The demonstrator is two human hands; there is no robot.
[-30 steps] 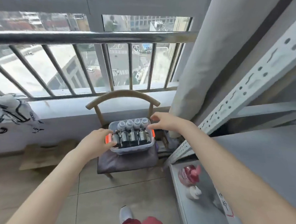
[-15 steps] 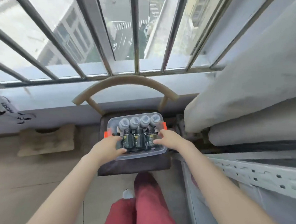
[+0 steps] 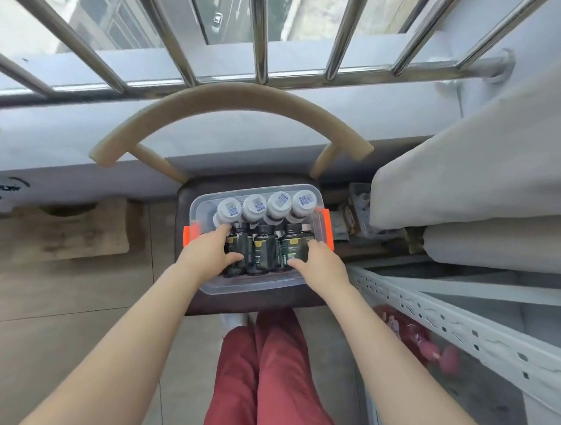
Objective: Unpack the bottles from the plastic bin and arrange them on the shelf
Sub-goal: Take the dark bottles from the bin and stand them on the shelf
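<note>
Standing packed in two rows, the bottles point(image 3: 261, 247) are filling the clear plastic bin point(image 3: 252, 287), dark ones nearer and white-capped ones point(image 3: 256, 206) behind; the left hand point(image 3: 208, 257) is curling round the leftmost dark bottle point(image 3: 237, 242) and the right hand point(image 3: 318, 266) is gripping the rightmost dark bottle point(image 3: 291, 250), so both are grasping and neither is lying loose. The row is looking tight; lifting two at once is probably risking dragging the middle bottles up or tipping them, and a slanted pull could be sliding the light bin toward the edge of the dark chair seat point(image 3: 251, 305) it is resting on; a dropped bottle would be landing on hard floor tiles point(image 3: 57, 298). The grey metal shelf point(image 3: 462, 322) is standing just to the right; a barred window point(image 3: 262, 32) and pale curtain point(image 3: 471, 141) are closing in behind.
</note>
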